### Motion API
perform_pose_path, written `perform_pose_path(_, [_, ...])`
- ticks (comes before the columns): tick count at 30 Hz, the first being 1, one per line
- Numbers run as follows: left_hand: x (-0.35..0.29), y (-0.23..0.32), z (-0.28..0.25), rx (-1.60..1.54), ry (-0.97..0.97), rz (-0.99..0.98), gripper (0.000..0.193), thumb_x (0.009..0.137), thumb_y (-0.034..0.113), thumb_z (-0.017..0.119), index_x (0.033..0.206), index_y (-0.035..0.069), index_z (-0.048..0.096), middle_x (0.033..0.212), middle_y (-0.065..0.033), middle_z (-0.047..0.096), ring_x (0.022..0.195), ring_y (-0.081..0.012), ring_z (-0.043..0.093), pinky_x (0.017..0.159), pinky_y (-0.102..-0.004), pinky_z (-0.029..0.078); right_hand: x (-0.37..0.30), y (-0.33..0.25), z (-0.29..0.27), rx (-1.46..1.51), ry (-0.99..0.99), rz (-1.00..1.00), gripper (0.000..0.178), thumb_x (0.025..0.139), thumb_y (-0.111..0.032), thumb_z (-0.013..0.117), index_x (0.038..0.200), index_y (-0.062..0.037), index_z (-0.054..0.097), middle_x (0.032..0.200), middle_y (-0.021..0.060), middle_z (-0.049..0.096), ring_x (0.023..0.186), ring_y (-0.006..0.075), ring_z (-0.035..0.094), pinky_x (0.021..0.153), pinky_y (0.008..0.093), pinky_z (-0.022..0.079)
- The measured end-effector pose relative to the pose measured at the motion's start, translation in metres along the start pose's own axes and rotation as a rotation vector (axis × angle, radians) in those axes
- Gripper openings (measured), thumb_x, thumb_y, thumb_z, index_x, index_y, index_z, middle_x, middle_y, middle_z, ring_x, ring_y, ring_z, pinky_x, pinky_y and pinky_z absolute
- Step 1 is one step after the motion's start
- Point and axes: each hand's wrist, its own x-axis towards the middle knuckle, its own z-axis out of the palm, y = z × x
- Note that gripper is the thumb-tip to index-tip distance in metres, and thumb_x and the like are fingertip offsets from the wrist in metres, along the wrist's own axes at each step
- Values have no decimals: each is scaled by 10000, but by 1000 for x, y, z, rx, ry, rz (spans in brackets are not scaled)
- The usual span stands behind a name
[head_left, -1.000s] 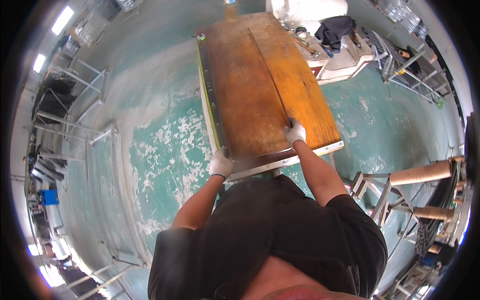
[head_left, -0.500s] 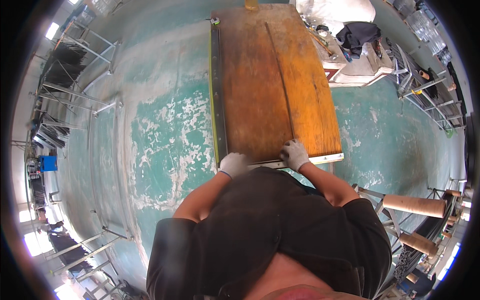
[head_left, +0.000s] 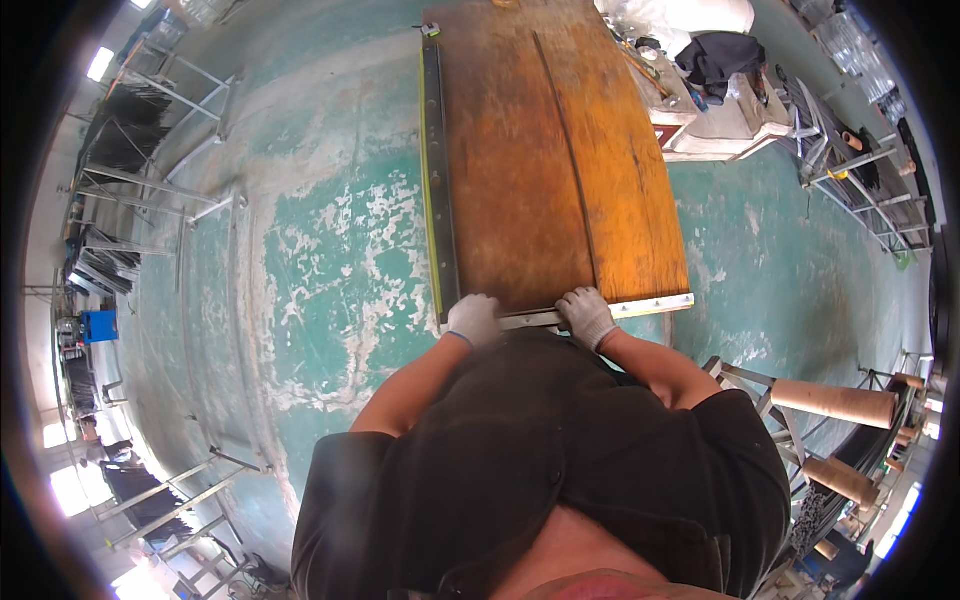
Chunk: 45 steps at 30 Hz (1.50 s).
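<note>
A long wooden table [head_left: 515,170] stretches away from my body, with a pale metal rail [head_left: 650,304] along its near edge. My left hand [head_left: 474,319], in a whitish work glove, is at the near left corner; its fingers are curled and slightly blurred. My gloved right hand [head_left: 586,316] rests on the near edge further right, fingers bent down. What either hand grips is hidden. A thin dark strip [head_left: 570,150] runs lengthwise on the tabletop, its near end beside my right fingers. Along the left edge lie a black bar with holes [head_left: 436,180] and a tape measure [head_left: 431,30] with its yellow blade pulled out.
A pale cabinet [head_left: 700,140] at the far right carries dark cloth [head_left: 718,62] and loose items. Metal racks with dark lengths of material stand along both sides. Brown rolls [head_left: 835,403] sit on the near right rack. The green floor [head_left: 340,260] has worn paint.
My right hand has shifted slightly, its fingers now lower over the near edge. My left hand has moved a little right and up. The view has shifted slightly relative to the table.
</note>
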Motion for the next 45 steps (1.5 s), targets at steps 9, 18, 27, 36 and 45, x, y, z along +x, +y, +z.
perform_pose_path(9, [2,3,-13,-6,-61,4,241,799,196,678,965,65,793,1029,-218,770,1036,-395,744,916,-502,595,-5,-13,-4,5,75,64,188,873,-304,710,964,-141,732,989,64,700,1013,270,665,933,433,507])
perform_pose_path(18, [11,-6,-16,-26,-171,35,324,808,343,735,983,81,808,1021,-205,782,1028,-401,748,893,-513,595,-4,-10,-35,147,98,912,425,872,-374,815,1168,-83,723,1110,156,724,1177,384,646,1001,521,510])
perform_pose_path(27, [46,41,-66,-680,-99,64,384,967,327,707,1144,-12,748,1057,-186,784,1008,-281,766,902,-408,588,-1,32,-85,1251,201,919,341,799,-90,793,1103,42,709,916,85,713,818,162,666,785,306,541])
perform_pose_path(36, [12,75,-226,-1713,37,40,288,958,74,694,1228,-17,653,1033,-138,733,898,-265,720,796,-407,576,63,-55,-164,1097,275,394,296,953,-172,802,1178,-8,701,1005,75,745,897,157,671,813,349,533])
perform_pose_path(45, [-26,3,-234,-1980,-11,308,293,895,65,706,1183,15,681,1014,-134,740,860,-281,722,740,-397,574,124,1,79,791,93,317,279,1075,-319,585,1087,-71,713,901,95,731,837,270,717,779,422,568])
